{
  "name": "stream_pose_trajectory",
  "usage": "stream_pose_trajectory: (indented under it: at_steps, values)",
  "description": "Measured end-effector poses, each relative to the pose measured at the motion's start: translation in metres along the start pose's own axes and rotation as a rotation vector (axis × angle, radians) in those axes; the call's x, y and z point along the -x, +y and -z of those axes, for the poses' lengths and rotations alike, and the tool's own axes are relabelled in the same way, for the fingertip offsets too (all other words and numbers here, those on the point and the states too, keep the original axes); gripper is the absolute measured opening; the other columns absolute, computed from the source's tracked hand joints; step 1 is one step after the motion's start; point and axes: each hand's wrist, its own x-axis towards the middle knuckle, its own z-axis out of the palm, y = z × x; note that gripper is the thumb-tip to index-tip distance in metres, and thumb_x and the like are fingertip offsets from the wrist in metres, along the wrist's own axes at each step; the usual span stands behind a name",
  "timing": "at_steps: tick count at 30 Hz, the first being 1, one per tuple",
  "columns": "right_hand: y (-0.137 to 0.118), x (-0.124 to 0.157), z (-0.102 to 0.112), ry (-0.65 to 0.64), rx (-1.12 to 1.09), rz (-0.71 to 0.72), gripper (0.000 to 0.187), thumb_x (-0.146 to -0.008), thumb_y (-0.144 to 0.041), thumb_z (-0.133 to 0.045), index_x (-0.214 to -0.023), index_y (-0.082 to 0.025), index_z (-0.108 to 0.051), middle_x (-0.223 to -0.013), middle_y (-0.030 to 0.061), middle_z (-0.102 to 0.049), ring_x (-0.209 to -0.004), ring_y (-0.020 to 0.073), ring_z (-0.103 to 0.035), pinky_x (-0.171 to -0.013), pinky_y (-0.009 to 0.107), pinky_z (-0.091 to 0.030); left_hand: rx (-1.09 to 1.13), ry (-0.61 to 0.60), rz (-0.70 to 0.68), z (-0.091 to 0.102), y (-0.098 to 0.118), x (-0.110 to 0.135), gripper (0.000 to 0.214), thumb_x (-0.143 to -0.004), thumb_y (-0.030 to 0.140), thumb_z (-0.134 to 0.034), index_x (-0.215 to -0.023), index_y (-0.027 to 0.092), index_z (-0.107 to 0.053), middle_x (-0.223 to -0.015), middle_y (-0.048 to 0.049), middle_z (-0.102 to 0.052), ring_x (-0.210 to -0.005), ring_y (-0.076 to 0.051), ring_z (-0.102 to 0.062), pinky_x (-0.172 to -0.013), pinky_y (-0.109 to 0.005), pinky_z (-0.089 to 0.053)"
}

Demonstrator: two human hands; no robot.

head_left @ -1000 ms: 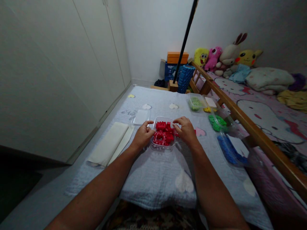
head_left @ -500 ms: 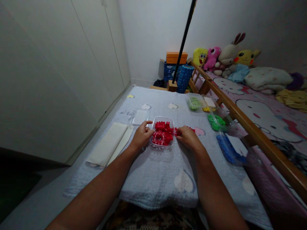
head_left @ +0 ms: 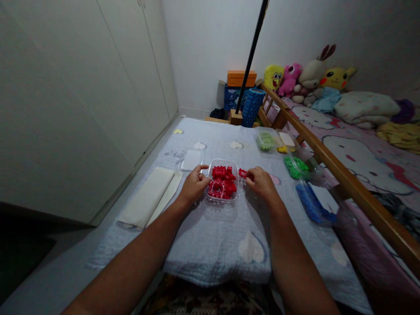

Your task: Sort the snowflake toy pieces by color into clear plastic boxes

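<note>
A clear plastic container stands in the middle of the cloth-covered table, with several red interlocking toy blocks inside. My left hand grips its left rim, the thumb against the wall and the index finger stretched along the edge. Just beyond the right wall, my right hand has its fingers pinched together on a red toy block, which pokes out to the left of the fingertips. Part of that block is hidden by the fingers.
A clear lid and a folded cream cloth lie at the left. Along the right edge are containers of light green pieces, yellow pieces, green pieces and blue pieces. A wooden bed rail borders that side.
My right hand has shifted slightly right, away from the container. The red pieces seen right of its fingers before are now out of sight. My left hand and the container stay in place.
</note>
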Motion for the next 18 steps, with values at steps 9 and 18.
stream_pose_trajectory:
  at_steps: [9,18]
  values:
    - [-0.01,0.001,-0.001,0.254,-0.158,0.085,0.015,-0.084,-0.013,-0.056,-0.08,-0.02,-0.069,-0.087,0.0065,-0.062,-0.081,0.0201,-0.059,-0.078,0.031,-0.045,0.0,-0.005,0.006,0.0,0.0,-0.001,0.046,-0.075,0.031,-0.063,-0.118,0.017,-0.06,-0.056,0.0114,-0.042,-0.049,-0.01,-0.036,-0.05,-0.022,-0.027]
    - [-0.011,0.002,0.007,0.375,-0.161,0.034,0.015,-0.085,-0.012,-0.055,-0.078,-0.021,-0.065,-0.083,0.0067,-0.062,-0.082,0.0216,-0.058,-0.079,0.032,-0.046,-0.009,-0.004,-0.008,0.0,0.0,0.0,0.045,-0.075,0.03,-0.063,-0.118,0.016,-0.061,-0.056,0.0112,-0.042,-0.05,-0.01,-0.038,-0.051,-0.022,-0.027]
